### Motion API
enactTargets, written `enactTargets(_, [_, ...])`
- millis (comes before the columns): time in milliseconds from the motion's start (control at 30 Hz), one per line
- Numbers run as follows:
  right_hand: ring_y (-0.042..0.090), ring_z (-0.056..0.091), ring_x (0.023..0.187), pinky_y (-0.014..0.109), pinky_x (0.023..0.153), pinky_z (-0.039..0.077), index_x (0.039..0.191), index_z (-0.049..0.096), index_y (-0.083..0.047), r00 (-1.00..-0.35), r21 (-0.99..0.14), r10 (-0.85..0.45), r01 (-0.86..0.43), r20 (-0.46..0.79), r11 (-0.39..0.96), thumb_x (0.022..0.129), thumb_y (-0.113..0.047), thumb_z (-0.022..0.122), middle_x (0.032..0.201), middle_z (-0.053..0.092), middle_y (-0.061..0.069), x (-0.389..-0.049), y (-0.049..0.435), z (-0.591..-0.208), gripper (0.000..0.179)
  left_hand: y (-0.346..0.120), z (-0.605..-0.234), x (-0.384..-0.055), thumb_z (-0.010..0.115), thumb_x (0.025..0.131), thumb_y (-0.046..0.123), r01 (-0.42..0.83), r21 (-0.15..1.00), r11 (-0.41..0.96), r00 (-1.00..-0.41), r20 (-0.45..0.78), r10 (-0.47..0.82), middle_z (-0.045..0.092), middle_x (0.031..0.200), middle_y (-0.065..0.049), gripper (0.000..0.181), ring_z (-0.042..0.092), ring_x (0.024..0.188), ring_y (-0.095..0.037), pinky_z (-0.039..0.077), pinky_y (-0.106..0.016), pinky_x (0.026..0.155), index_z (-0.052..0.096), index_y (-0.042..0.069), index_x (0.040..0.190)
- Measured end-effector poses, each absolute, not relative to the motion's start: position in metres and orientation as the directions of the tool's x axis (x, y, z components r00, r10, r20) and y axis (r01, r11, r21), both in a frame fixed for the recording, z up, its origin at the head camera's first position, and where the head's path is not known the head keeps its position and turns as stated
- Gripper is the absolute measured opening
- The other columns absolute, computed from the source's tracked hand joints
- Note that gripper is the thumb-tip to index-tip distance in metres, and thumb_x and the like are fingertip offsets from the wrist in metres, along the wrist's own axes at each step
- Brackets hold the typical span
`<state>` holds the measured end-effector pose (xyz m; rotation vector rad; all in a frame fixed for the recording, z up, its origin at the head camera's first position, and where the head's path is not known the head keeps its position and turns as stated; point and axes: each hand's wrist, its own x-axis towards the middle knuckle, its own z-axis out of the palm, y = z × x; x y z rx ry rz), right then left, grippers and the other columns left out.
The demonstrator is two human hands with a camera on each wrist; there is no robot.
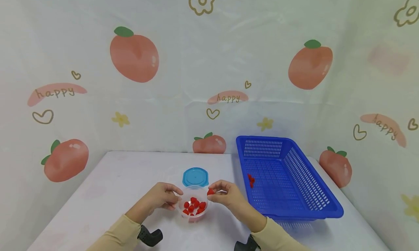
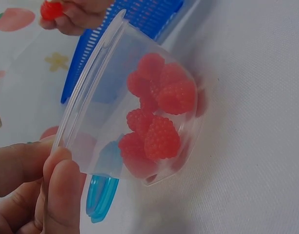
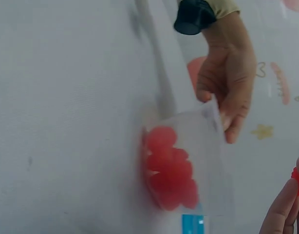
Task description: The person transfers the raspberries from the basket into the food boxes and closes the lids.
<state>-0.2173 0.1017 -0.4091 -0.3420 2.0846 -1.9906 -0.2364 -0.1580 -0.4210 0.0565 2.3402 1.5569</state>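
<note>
A clear plastic container [image 2: 98, 92] stands on the table with several red raspberries [image 2: 161, 139] inside it. My left hand [image 1: 163, 197] pinches its rim from the left, thumb and fingers meeting at the edge in the left wrist view. Off the right side of the rim, my right hand [image 1: 227, 198] holds a single raspberry [image 1: 211, 191] between thumb and fingertips. In the left wrist view this held raspberry [image 2: 52, 9] appears beyond the container. Directly behind the container lies a translucent blue lid [image 1: 195, 177].
To the right is a large blue slatted basket [image 1: 294, 178], with a few raspberries [image 1: 251, 180] by its left wall. A white cloth covers the table [image 1: 114, 182]. Behind it hangs a white backdrop [image 1: 183, 54] printed with fruit and flowers.
</note>
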Motion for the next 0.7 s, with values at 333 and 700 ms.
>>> enactTargets(333, [0.014, 0.061, 0.078, 0.025, 0.077, 0.056, 0.104, 0.061, 0.003, -0.948, -0.994, -0.312, 0.026, -0.058, 0.106, 0.079, -0.004, 0.075, 0.088, 0.062, 0.0, -0.219, 0.098, -0.429, 0.029, -0.157, -0.423, -0.237, 0.069, 0.084, 0.005, -0.15, 0.902, 0.405, -0.947, -0.249, 0.203, 0.061, 0.068, -0.005, 0.024, 0.059, 0.056, -0.015, 0.057, -0.026, 0.057, 0.067, -0.002, 0.106])
enactTargets(700, [0.012, 0.059, 0.075, 0.023, 0.071, 0.053, 0.103, 0.063, 0.005, -0.948, -0.986, -0.314, -0.012, -0.041, 0.165, 0.078, -0.002, 0.075, 0.087, 0.063, 0.001, -0.219, 0.092, -0.43, 0.029, -0.157, -0.422, -0.238, 0.069, 0.084, 0.006, -0.156, 0.903, 0.401, -0.948, -0.251, 0.196, 0.062, 0.068, -0.005, 0.023, 0.06, 0.056, -0.014, 0.057, -0.026, 0.059, 0.067, -0.001, 0.106])
